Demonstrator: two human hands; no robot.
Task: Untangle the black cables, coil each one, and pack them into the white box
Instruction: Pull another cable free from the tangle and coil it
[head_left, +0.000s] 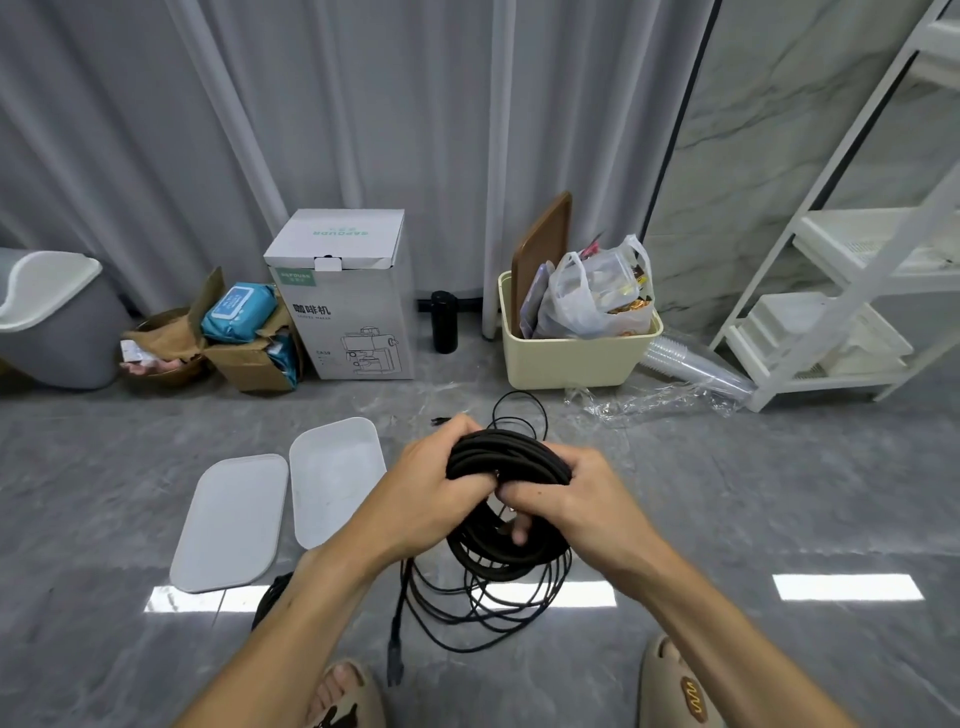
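**Gripping a knot of black cables over the floor**

Holding the black cables at centre frame, I have both hands wrapped round the thick bundle: my left hand has its fingers curled tight over the top of the coil at nine o'clock, and my right hand clamps it at three o'clock, fingers hooked through the loops from below. Thinner loops hang down to the floor at six o'clock, and a plug end dangles toward my left sandal. At nine o'clock of the bundle the white box lies open on the grey floor, its lid just beside it. My judgement: pulling hard now could cinch the hanging loops into a tighter snarl, and the trailing plug could catch under my foot.
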